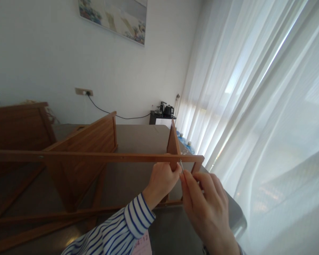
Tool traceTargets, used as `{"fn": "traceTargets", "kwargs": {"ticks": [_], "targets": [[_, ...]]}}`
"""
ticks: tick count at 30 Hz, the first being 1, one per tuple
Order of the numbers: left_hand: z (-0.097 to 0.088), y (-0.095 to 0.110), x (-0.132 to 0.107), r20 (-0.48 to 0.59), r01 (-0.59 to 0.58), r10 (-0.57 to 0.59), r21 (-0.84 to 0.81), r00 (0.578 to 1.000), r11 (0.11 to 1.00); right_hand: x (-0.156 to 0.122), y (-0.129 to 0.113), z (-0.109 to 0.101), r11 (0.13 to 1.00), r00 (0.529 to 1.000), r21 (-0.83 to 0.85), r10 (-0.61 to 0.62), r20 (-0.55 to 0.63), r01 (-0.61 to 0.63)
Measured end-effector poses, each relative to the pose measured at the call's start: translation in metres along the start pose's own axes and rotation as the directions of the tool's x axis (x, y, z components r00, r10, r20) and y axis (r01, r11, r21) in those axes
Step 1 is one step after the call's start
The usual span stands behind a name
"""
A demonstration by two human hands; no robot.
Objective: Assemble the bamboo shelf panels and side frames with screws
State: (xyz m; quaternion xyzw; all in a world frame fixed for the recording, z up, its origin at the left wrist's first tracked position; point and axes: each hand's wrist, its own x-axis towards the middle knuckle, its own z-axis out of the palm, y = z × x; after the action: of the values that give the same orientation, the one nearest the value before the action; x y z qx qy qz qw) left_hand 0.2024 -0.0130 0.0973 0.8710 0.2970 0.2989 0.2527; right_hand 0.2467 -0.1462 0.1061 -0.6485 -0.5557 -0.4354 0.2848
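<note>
Brown wooden frame (87, 145), probably stiff and fairly heavy, best held by its rails (138, 158), extends leftward from the left hand (162, 179), which clasps its end panel (173, 140); right hand (206, 200) pinches a slim metal tool (182, 165).

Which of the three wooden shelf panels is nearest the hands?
The rightmost panel: the left hand and right hand are at its near end; the middle panel and leftmost panel stand farther left.

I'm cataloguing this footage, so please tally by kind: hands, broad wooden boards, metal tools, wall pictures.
Hands: 2 (left hand, right hand)
Broad wooden boards: 3 (left board, middle board, right board)
Metal tool: 1
Wall picture: 1
Total: 7
</note>
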Motion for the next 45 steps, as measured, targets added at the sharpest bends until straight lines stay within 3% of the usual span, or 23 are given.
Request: {"fn": "traceTargets", "kwargs": {"ticks": [2, 5, 9, 12, 15, 17, 21, 23, 27, 33, 35, 40, 43, 45], "targets": [[-0.001, 0.001, 0.000, 0.008, 0.017, -0.017, -0.007, 1.000, 1.000, 0.001, 0.000, -0.002, 0.997, 0.998, 0.068, 0.035, 0.052, -0.038], [-0.001, 0.001, 0.000, 0.014, 0.009, -0.009, 0.013, 1.000, 1.000, 0.004, -0.003, -0.001, 0.935, 0.971, 0.264, 0.214, 0.106, -0.235], [0.001, -0.003, 0.001, 0.024, -0.029, 0.028, 0.025, 0.999, 0.999, 0.009, -0.008, 0.002, 0.675, 0.860, 0.534, 0.428, 0.278, -0.509], [0.005, -0.008, 0.002, 0.010, -0.028, 0.028, -0.021, 1.000, 0.999, 0.007, -0.010, 0.005, 0.462, 0.774, 0.635, 0.498, 0.391, -0.619], [0.008, -0.013, 0.004, 0.016, -0.037, 0.037, -0.021, 0.999, 0.999, 0.002, -0.007, 0.007, 0.355, 0.777, 0.704, 0.429, 0.462, -0.615], [0.009, -0.013, 0.004, 0.007, -0.055, 0.055, 0.002, 0.998, 0.999, 0.000, -0.001, 0.007, 0.399, 0.818, 0.718, 0.362, 0.448, -0.570], [0.003, -0.007, 0.003, 0.043, -0.051, 0.050, 0.012, 0.998, 0.999, 0.003, 0.008, 0.003, 0.654, 0.914, 0.640, 0.247, 0.323, -0.403], [-0.001, -0.003, 0.001, 0.056, -0.029, 0.028, 0.008, 0.998, 1.000, 0.006, 0.009, 0.001, 0.715, 0.938, 0.611, 0.205, 0.280, -0.339], [-0.005, 0.001, -0.001, 0.047, -0.020, 0.019, 0.030, 0.999, 0.999, 0.007, 0.005, 0.004, 0.731, 0.948, 0.605, 0.223, 0.225, -0.316], [-0.005, 0.002, -0.001, 0.061, -0.030, 0.028, 0.031, 0.998, 0.999, -0.004, -0.005, 0.015, 0.675, 0.907, 0.615, 0.374, 0.191, -0.408], [-0.004, 0.001, 0.000, 0.046, -0.006, 0.006, 0.010, 0.999, 1.000, -0.006, -0.004, 0.017, 0.691, 0.913, 0.609, 0.380, 0.150, -0.388], [0.000, -0.001, 0.001, 0.009, -0.003, 0.003, 0.003, 1.000, 1.000, -0.003, 0.009, 0.011, 0.905, 0.995, 0.418, 0.097, -0.015, -0.082], [0.001, -0.001, 0.001, -0.010, -0.008, 0.008, 0.029, 1.000, 1.000, -0.002, 0.015, 0.005, 0.970, 0.998, 0.238, -0.053, -0.022, 0.056], [-0.001, 0.001, 0.000, -0.010, 0.001, -0.001, 0.024, 1.000, 1.000, -0.002, 0.014, 0.004, 0.978, 0.998, 0.197, -0.069, 0.009, 0.065]]}}
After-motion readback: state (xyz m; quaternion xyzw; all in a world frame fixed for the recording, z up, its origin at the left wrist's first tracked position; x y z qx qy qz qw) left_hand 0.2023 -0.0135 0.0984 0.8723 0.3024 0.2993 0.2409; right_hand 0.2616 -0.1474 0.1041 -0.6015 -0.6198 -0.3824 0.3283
